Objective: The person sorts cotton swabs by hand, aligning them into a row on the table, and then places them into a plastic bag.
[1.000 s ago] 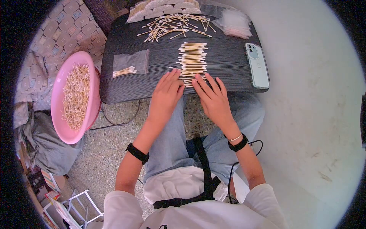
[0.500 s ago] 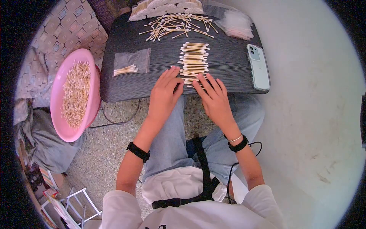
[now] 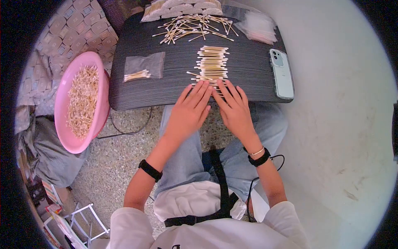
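A column of cotton swabs [image 3: 213,62] lies side by side in the middle of the dark table [image 3: 176,89]. Over the near end of this column rests my left hand [image 3: 190,106], its fingers stretched out across the swabs. My right hand [image 3: 235,108] lies beside it with fingers spread, also on the near swabs. The two hands almost meet at the fingertips and partly hide the swabs under them. One swab [image 3: 193,74] sticks out to the left of the column at a slant.
Loose swabs [image 3: 195,27] lie farther back, before stacked swab packs [image 3: 182,9]. A small clear bag [image 3: 151,66] with swabs is at left, a phone [image 3: 282,76] and clear bags [image 3: 259,27] at right. A pink basin [image 3: 59,106] of swabs stands left of the table.
My left hand has moved right, from the column's left side onto its near end, with the fingers straightened. My right hand has stayed nearly in place.
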`<action>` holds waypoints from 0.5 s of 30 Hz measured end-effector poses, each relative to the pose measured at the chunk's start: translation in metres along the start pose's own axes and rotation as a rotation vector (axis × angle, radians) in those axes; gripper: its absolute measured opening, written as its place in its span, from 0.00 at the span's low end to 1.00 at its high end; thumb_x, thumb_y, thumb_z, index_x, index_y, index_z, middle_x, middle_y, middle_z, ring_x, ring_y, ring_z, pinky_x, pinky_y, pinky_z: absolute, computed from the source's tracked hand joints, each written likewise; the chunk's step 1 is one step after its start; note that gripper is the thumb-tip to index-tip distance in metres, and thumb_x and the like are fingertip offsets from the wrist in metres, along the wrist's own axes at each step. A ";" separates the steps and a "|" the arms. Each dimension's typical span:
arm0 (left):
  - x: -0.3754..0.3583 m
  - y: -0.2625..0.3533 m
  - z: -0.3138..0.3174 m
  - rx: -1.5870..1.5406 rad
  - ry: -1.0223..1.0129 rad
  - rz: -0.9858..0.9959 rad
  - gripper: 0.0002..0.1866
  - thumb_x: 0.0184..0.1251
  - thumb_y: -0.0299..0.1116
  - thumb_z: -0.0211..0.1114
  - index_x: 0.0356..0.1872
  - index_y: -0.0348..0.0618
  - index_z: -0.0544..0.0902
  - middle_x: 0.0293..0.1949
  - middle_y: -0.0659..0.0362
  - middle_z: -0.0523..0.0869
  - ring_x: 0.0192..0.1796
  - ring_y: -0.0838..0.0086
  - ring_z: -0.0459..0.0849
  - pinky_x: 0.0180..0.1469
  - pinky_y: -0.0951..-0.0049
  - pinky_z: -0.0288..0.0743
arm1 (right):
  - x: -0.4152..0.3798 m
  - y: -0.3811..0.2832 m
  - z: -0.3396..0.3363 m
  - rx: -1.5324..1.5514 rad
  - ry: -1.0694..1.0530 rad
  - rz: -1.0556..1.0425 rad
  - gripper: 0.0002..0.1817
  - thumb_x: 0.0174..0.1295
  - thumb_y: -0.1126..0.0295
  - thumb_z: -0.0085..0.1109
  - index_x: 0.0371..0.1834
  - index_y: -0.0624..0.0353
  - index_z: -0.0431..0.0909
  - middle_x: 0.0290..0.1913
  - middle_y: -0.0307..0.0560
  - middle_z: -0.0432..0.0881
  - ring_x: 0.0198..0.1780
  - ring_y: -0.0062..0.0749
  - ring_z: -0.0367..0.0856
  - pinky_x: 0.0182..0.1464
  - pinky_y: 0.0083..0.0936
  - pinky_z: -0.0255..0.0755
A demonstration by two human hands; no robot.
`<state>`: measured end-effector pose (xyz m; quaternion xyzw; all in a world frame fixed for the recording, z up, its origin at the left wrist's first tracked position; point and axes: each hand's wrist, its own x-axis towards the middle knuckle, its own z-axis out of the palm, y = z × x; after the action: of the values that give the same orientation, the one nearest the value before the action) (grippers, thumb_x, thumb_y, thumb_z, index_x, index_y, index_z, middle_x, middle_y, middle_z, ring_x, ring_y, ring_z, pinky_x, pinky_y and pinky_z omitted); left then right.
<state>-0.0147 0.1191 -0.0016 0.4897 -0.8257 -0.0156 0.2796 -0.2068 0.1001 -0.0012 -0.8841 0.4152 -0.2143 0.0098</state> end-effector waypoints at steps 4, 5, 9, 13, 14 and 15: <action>-0.001 0.006 0.000 0.090 -0.089 -0.014 0.32 0.67 0.37 0.61 0.71 0.40 0.66 0.73 0.54 0.66 0.76 0.66 0.62 0.76 0.59 0.53 | 0.004 0.000 -0.008 0.086 -0.026 0.057 0.33 0.58 0.74 0.57 0.71 0.54 0.67 0.75 0.46 0.63 0.74 0.44 0.60 0.73 0.44 0.55; -0.002 0.005 0.000 0.109 -0.106 -0.013 0.33 0.67 0.37 0.60 0.72 0.40 0.65 0.74 0.54 0.65 0.76 0.66 0.61 0.76 0.59 0.52 | 0.007 0.000 -0.010 0.212 0.033 0.106 0.32 0.58 0.74 0.57 0.70 0.55 0.68 0.74 0.47 0.64 0.73 0.45 0.61 0.73 0.44 0.56; -0.002 0.006 0.000 0.119 -0.052 -0.049 0.33 0.66 0.39 0.61 0.71 0.40 0.66 0.74 0.55 0.65 0.76 0.66 0.61 0.76 0.57 0.51 | 0.028 0.004 -0.015 0.169 0.188 0.071 0.21 0.59 0.72 0.59 0.58 0.58 0.77 0.63 0.49 0.74 0.65 0.47 0.69 0.66 0.42 0.63; 0.001 0.009 0.002 0.164 -0.020 -0.153 0.33 0.67 0.42 0.60 0.71 0.40 0.66 0.73 0.55 0.66 0.76 0.65 0.62 0.76 0.55 0.52 | 0.055 0.000 -0.016 0.163 0.191 0.115 0.10 0.59 0.70 0.62 0.42 0.59 0.84 0.45 0.45 0.80 0.51 0.43 0.74 0.56 0.39 0.68; 0.000 0.009 0.002 0.180 -0.025 -0.166 0.33 0.67 0.42 0.60 0.71 0.40 0.66 0.73 0.55 0.66 0.76 0.64 0.62 0.76 0.55 0.52 | 0.061 -0.001 -0.014 0.162 0.182 0.112 0.08 0.58 0.70 0.62 0.39 0.59 0.84 0.42 0.44 0.80 0.49 0.42 0.74 0.54 0.38 0.68; -0.001 0.009 0.003 0.190 -0.020 -0.162 0.33 0.67 0.43 0.60 0.71 0.40 0.67 0.73 0.55 0.66 0.75 0.64 0.62 0.76 0.55 0.52 | 0.066 0.000 -0.012 0.160 0.173 0.107 0.07 0.57 0.69 0.63 0.35 0.59 0.85 0.39 0.43 0.80 0.47 0.41 0.75 0.53 0.38 0.69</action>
<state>-0.0226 0.1238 -0.0016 0.5788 -0.7840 0.0353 0.2214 -0.1741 0.0536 0.0343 -0.8352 0.4428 -0.3214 0.0562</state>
